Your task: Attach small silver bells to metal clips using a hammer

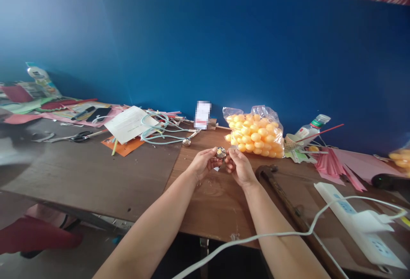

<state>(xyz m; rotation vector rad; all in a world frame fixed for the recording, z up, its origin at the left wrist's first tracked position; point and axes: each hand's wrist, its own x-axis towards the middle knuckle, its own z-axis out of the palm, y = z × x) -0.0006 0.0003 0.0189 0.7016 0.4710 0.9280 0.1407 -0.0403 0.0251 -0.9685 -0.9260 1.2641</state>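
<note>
A small shiny ball, dark and silvery like a mirror ball with a yellowish patch, is held up over the table between my two hands. My left hand pinches it from the left with thumb and fingers. At its right side, the closed fingertips of my right hand press against it; whether they also hold something smaller cannot be made out. A similar shiny ball lies on the table to the left, by coiled pale blue tubing. Just behind my hands sits a clear bag of yellow-orange balls.
A wooden cane and a white power strip lie at the right, with a white cable crossing over my right forearm. Scissors and papers lie leftward. A bottle stands near the blue wall.
</note>
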